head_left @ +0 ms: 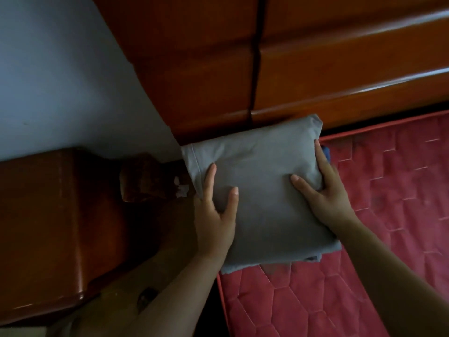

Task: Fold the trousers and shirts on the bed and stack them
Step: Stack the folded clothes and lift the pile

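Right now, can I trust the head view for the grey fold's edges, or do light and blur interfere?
Head view: dim and slightly soft, yet the folded grey garment stands out against the red mattress; head view: glare streaks on the wooden headboard; head view: deep shadow beside the left hand hides detail; straight headboard lines bow from the wide angle.

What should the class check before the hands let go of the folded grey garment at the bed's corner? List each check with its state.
1. Left hand and right hand both grip the grey garment: ok.
2. Edges lined up: not ok; a layer sticks out at the near edge.
3. Pile lies beneath: ok; blue cloth peeks out.
4. Garment wholly over the mattress: not ok; its left side seems to overhang.
5. Garment already resting: cannot tell.
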